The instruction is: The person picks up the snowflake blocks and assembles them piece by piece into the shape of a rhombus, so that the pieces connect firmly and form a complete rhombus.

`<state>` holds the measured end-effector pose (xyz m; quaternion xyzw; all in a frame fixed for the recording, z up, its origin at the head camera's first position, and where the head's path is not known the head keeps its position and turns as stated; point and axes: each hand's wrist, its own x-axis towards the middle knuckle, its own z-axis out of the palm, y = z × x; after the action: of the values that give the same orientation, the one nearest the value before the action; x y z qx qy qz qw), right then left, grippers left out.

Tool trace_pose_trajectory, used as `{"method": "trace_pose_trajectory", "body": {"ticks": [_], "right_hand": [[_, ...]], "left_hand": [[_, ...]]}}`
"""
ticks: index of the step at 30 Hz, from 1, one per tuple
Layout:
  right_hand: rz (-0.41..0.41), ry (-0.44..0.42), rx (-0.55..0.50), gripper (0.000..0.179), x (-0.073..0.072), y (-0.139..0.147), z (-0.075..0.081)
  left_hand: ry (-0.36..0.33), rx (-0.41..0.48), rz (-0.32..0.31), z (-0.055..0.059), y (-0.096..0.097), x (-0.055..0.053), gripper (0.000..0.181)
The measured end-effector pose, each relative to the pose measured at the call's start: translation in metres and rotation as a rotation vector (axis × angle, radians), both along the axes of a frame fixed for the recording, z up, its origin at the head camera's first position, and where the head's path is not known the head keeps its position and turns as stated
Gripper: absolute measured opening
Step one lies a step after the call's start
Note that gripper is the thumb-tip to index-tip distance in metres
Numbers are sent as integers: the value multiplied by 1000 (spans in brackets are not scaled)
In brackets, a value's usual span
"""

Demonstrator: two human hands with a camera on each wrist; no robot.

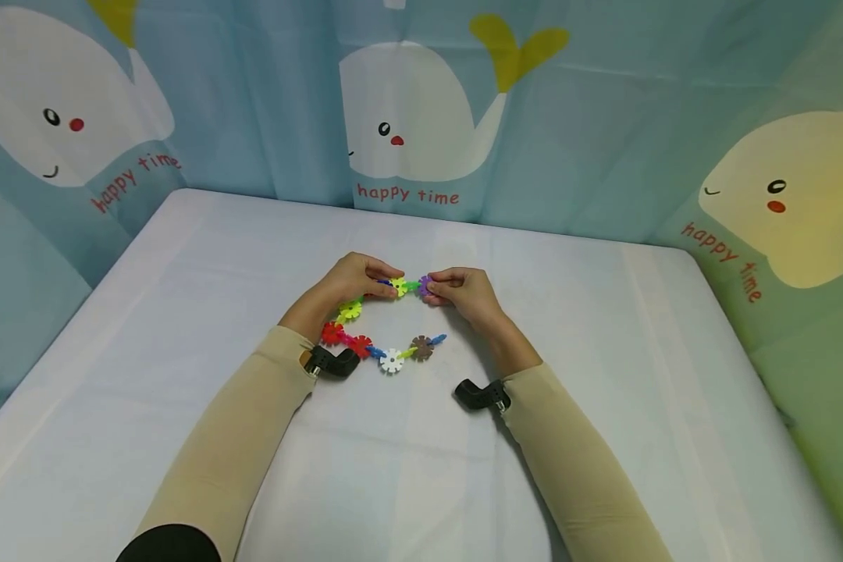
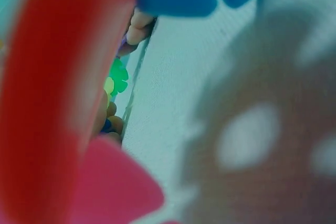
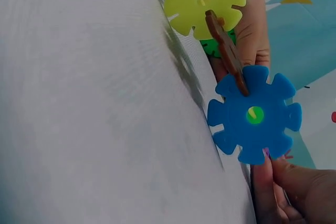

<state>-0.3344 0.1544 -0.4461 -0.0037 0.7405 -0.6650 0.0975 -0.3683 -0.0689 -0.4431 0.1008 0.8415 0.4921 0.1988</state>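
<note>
A curved chain of slotted plastic snowflake discs runs between the hands and loops toward the person. My left hand (image 1: 351, 277) pinches the chain beside a yellow disc (image 1: 399, 288). The right hand (image 1: 469, 295) pinches a purple disc (image 1: 424, 286), and a green disc (image 1: 412, 287) links these two. Nearer the person lie a white disc (image 1: 391, 361), a brown disc (image 1: 422, 348) and a blue disc (image 3: 283, 116) at the free end. Close to the left wrist camera, a red disc (image 2: 47, 77) and a pink disc (image 2: 121, 182) hide most of that hand.
A white-covered table (image 1: 569, 468) lies under the hands. Behind and beside it hangs a blue-green curtain (image 1: 604, 156) printed with whales. Black wrist cameras sit on both sleeves, the left one (image 1: 336, 362) right beside the red discs.
</note>
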Motion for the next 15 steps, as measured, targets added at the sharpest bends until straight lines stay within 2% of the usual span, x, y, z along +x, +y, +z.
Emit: {"method": "trace_pose_trajectory", "body": {"ticks": [8,15], "right_hand": [[-41,26,19,25,1,-4,-3],[-43,-1,46,25,1,-4,-2]], "left_hand": [[7,-4,-7,-1,2,0,34],[6,-8,-20,-3,0,-2,34]]}}
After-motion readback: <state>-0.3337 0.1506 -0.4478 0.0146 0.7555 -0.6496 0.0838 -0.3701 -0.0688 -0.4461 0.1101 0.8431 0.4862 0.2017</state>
